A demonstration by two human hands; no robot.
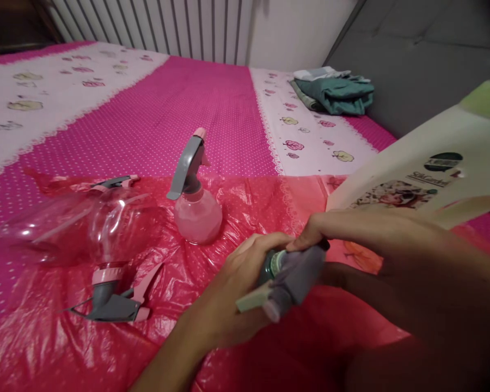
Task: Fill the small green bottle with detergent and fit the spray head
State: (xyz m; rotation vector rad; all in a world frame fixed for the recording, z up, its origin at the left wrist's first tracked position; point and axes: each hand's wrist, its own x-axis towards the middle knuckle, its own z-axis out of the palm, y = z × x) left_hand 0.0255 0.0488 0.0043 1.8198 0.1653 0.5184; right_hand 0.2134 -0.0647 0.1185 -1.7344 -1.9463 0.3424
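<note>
My left hand [228, 299] is closed around a small green spray bottle [266, 268], most of it hidden by the fingers. At its neck sits a grey spray head [300, 277] with a pale green trigger, tilted toward me. My right hand [367, 239] grips that spray head from the right, thumb and fingers bent against it. Beyond my hands, a pink spray bottle [198, 216] stands upright with cloudy liquid inside. Close behind my right hand leans a large white bottle [416, 163] with a light green top and a printed label.
On the left, two transparent pink spray bottles [116, 226] lie on a red plastic sheet [179, 337]. The sheet covers part of a bed with a pink and white bedspread [204, 103]. Folded cloths [335, 92] lie by the grey padded headboard [416, 60].
</note>
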